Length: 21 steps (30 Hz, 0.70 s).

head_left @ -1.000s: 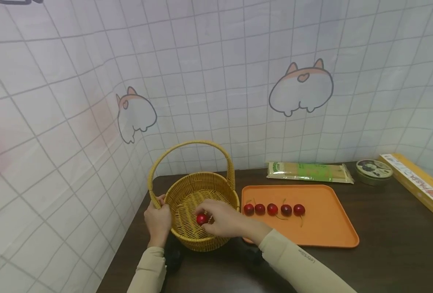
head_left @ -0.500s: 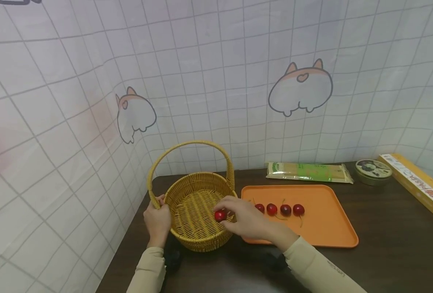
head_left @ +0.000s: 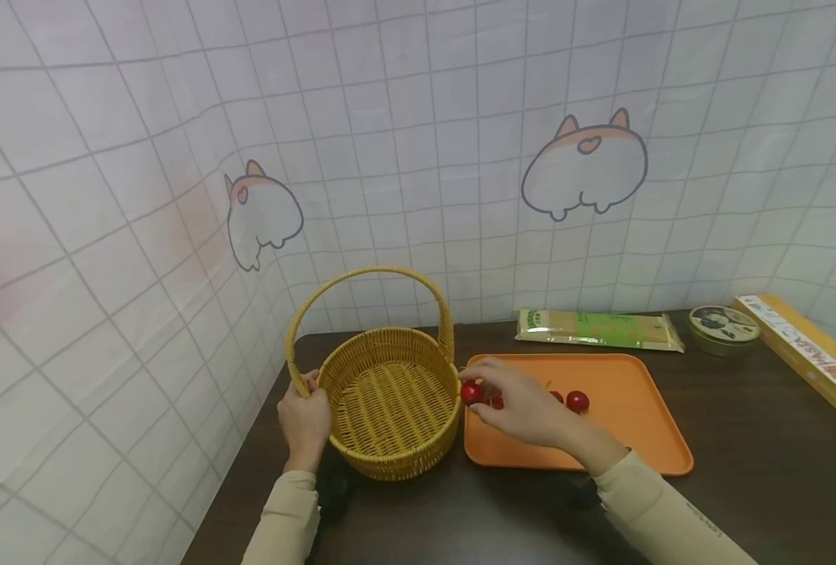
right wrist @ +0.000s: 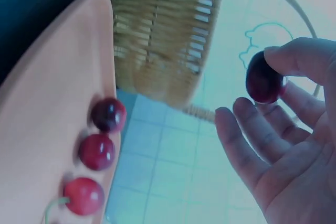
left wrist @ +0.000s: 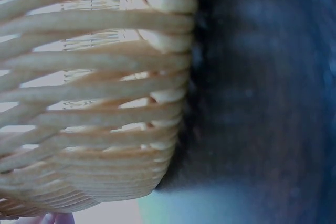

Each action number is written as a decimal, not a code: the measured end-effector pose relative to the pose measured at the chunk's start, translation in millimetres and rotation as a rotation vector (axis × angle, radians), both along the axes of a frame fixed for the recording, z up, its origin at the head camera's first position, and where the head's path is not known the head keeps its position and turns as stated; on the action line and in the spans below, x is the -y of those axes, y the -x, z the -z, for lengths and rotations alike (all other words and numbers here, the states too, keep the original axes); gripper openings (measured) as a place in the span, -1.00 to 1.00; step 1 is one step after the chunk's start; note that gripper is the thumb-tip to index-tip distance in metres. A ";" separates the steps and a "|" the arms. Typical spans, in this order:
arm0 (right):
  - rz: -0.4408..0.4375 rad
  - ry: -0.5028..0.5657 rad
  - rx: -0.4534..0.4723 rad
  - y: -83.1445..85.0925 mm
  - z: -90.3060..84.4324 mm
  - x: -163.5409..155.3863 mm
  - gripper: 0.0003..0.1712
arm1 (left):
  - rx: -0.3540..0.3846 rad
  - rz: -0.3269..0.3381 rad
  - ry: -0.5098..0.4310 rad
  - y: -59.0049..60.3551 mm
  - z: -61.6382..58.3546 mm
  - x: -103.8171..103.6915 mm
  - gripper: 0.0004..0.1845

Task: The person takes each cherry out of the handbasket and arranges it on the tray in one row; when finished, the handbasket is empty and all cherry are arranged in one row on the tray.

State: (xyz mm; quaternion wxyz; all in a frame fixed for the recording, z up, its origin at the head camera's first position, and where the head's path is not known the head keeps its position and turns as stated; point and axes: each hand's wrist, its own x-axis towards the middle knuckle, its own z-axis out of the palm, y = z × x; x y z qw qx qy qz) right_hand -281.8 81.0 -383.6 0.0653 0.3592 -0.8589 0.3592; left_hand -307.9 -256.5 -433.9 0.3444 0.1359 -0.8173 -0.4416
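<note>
My left hand grips the yellow wicker basket at the left foot of its tall handle. The basket stands upright, its woven floor visible; its side wall fills much of the left wrist view. My right hand pinches a dark red cherry over the left edge of the orange tray, just right of the basket rim. In the right wrist view, thumb and fingers hold this cherry in the air. A row of cherries lies on the tray, partly hidden by my right hand in the head view.
Behind the tray lies a green-labelled clear packet. A round tin and a long yellow box are at the right back. A white gridded curtain closes off the back and left of the dark table.
My right hand has moved right with the cherry, out from over the basket to the tray's left edge. My left hand stays on the basket; the head view has shifted slightly.
</note>
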 end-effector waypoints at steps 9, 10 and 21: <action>0.020 -0.010 0.048 8.2 4.8 -34.6 -0.49 | 0.001 0.001 0.000 -1.2 -2.0 -0.7 -0.69; 0.024 -0.004 0.051 9.2 5.7 -38.4 -0.50 | 0.000 -0.001 0.001 -1.5 -2.2 -0.9 -0.69; 0.097 0.049 0.050 22.2 12.6 -84.3 -0.59 | 0.000 0.002 0.001 -1.4 -1.6 -0.4 -0.68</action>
